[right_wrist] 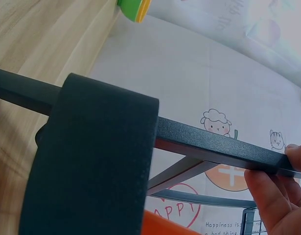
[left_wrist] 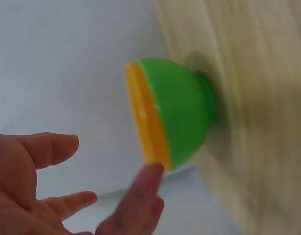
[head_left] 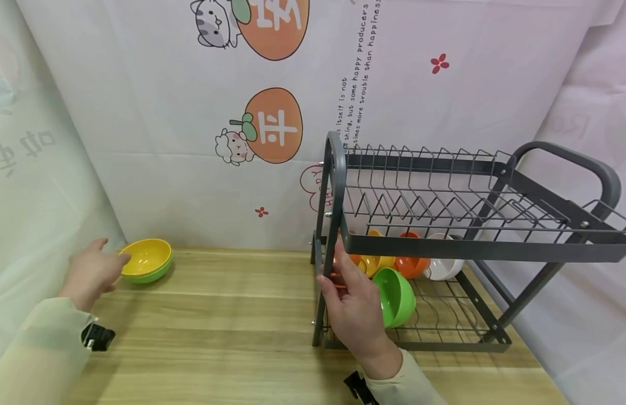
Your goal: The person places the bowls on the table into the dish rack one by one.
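A yellow bowl (head_left: 147,254) sits nested inside a green bowl (head_left: 152,277) at the back left of the table. My left hand (head_left: 92,270) is just left of the pair with its fingers spread. In the left wrist view a fingertip (left_wrist: 151,174) overlaps the rim, while the thumb stands apart from it. On the right is a dark two-tier dish rack (head_left: 474,248). My right hand (head_left: 358,306) holds the rack's left front post, thumb and fingers on opposite sides of the bar, as the right wrist view also shows.
On the rack's lower tier stand a tilted green bowl (head_left: 396,298), a white bowl (head_left: 443,267), and several orange and yellow bowls, partly hidden by the upper tier. A printed white cloth (head_left: 201,208) hangs behind the wooden table (head_left: 232,332).
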`<action>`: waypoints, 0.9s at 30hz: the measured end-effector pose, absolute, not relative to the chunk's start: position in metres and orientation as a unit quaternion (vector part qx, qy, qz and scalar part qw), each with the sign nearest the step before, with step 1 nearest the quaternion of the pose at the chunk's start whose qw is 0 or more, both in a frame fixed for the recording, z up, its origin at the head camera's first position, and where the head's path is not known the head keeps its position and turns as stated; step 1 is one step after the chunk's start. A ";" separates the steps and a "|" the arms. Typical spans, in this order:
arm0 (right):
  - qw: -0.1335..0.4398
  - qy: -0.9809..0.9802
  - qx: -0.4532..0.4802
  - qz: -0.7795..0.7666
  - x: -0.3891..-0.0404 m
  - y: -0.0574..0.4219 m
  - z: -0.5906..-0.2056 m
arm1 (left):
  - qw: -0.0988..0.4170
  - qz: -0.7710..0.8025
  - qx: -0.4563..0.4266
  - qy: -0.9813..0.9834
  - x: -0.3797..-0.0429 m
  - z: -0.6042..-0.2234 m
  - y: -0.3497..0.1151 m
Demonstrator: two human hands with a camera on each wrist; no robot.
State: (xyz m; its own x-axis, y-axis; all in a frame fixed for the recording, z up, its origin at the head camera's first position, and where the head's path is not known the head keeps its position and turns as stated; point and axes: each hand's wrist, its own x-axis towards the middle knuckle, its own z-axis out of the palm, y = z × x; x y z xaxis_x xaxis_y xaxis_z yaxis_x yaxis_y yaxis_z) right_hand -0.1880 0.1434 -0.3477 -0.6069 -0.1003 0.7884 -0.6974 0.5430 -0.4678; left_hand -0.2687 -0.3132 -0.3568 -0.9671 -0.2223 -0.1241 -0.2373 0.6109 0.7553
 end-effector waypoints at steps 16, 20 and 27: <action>0.366 -0.792 0.257 0.416 -0.188 0.143 -0.348 | 0.066 0.595 -0.208 0.773 -0.297 -0.393 -0.336; 0.363 -0.794 0.257 0.414 -0.188 0.143 -0.348 | 0.074 0.581 -0.214 0.782 -0.298 -0.397 -0.335; 0.366 -0.797 0.257 0.405 -0.187 0.143 -0.347 | 0.069 0.526 -0.181 0.828 -0.297 -0.397 -0.331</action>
State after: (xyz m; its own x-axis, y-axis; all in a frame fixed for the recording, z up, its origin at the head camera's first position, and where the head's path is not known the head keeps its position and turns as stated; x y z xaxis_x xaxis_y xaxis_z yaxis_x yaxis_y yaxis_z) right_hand -0.1873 0.1426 -0.3465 -0.5998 -0.1139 0.7920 -0.7071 0.5388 -0.4580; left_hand -0.2966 -0.3309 -0.3971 -0.9252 -0.2272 -0.3038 -0.3716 0.3812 0.8465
